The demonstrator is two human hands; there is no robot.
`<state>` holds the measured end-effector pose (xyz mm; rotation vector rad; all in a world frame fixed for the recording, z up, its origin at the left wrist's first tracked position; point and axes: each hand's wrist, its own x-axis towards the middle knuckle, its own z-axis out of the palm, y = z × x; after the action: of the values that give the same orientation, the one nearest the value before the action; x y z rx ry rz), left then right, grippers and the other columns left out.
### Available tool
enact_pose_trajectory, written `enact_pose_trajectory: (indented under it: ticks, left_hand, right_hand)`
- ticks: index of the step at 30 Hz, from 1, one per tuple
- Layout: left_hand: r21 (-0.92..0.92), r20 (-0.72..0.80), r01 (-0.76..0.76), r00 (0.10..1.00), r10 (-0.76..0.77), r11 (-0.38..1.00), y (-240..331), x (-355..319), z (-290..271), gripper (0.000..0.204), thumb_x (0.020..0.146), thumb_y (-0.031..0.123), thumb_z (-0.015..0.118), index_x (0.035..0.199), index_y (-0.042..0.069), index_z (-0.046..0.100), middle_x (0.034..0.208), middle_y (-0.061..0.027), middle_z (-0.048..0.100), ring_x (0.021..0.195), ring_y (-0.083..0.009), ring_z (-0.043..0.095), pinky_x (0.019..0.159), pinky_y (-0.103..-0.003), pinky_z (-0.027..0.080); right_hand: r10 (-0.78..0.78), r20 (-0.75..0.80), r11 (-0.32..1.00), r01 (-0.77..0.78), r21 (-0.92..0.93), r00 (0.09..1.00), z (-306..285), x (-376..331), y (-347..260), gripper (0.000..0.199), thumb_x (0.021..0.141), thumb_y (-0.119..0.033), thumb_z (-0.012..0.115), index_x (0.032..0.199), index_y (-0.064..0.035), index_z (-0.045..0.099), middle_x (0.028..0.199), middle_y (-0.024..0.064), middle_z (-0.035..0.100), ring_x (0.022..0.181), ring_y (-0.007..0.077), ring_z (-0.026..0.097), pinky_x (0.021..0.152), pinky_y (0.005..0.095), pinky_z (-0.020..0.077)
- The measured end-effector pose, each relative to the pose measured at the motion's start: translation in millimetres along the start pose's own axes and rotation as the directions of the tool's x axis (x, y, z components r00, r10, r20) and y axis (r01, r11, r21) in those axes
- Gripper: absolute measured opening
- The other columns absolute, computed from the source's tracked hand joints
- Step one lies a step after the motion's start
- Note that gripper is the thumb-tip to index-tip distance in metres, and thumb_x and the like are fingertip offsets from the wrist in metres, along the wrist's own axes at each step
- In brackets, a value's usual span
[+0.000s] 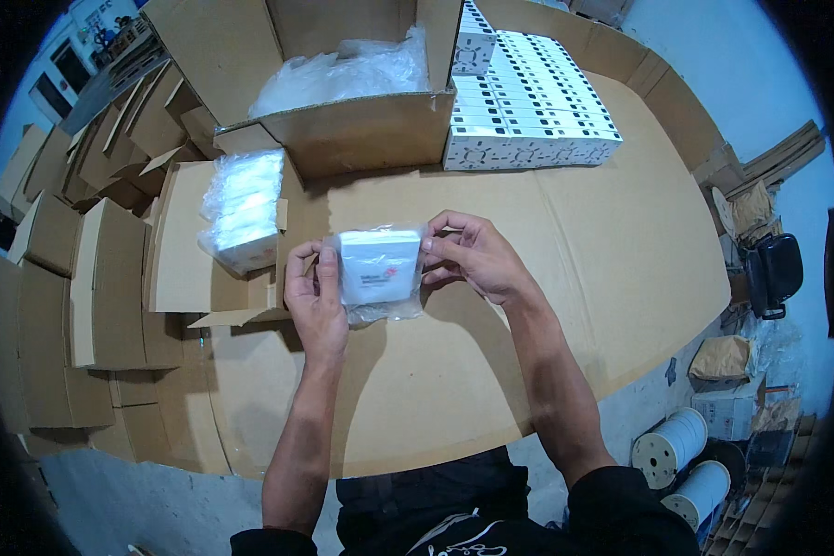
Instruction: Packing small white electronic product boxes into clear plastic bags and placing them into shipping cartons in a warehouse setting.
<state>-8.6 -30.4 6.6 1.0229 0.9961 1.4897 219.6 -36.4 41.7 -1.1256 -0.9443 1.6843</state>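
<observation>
Between my two hands, above the cardboard-covered table (454, 389), is a flat white square item in a clear plastic bag (380, 269). My left hand (315, 287) grips the bag's left edge, thumb uppermost. On the opposite edge, my right hand (468, 255) pinches the plastic between thumb and fingers. Just left of my left hand, an open cardboard box (185, 278) holds a row of similar plastic-wrapped white items (248, 208).
Behind stands a larger open carton (371, 130) with clear plastic bags (352, 69) inside. Rows of white patterned boxes (537, 102) fill the back right. Folded cardboard boxes (111, 287) crowd the left side. Beyond the table's right edge are cable spools (672, 449) and a black chair (774, 269).
</observation>
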Motion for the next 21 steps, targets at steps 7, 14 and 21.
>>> enact_pose_trajectory:
  ticks: [7, 14, 21]
  left_hand:
    - [0.013, 0.04, -0.078, 0.996, 0.077, 0.997, 14, -2, 5, 0.014, 0.107, 0.02, 0.057, 0.112, 0.006, 0.056, 0.111, -0.0121, 0.072, 0.104, -0.0126, 0.063, 0.096, -0.027, 0.048]
    - [-0.254, 0.086, -0.086, 0.99, 0.111, 0.963, 12, 4, 12, 0.012, 0.109, 0.017, 0.053, 0.111, 0.006, 0.051, 0.126, -0.0201, 0.066, 0.123, -0.0243, 0.061, 0.109, -0.036, 0.047]
    - [-0.349, 0.131, -0.03, 0.988, 0.08, 0.937, 0, 4, 15, 0.017, 0.109, 0.019, 0.05, 0.121, 0.008, 0.049, 0.135, -0.0207, 0.061, 0.131, -0.0331, 0.057, 0.112, -0.043, 0.046]
  right_hand:
    - [-0.178, -0.025, 0.984, 0.177, -0.022, 0.984, -6, -3, -1, 0.011, 0.098, -0.01, 0.069, 0.106, -0.003, 0.068, 0.096, 0.0032, 0.07, 0.082, 0.0091, 0.066, 0.072, 0.0228, 0.0561]
    - [-0.279, 0.007, 0.955, 0.279, -0.104, 0.96, 1, -5, -5, 0.017, 0.094, -0.007, 0.073, 0.11, -0.002, 0.066, 0.098, 0.0027, 0.068, 0.09, 0.0094, 0.063, 0.081, 0.0256, 0.0539]
    - [-0.289, 0.032, 0.93, 0.289, -0.228, 0.957, 12, -7, -6, 0.051, 0.086, 0.001, 0.077, 0.131, -0.0015, 0.053, 0.114, 0.0124, 0.067, 0.103, 0.0191, 0.067, 0.083, 0.0315, 0.0591]
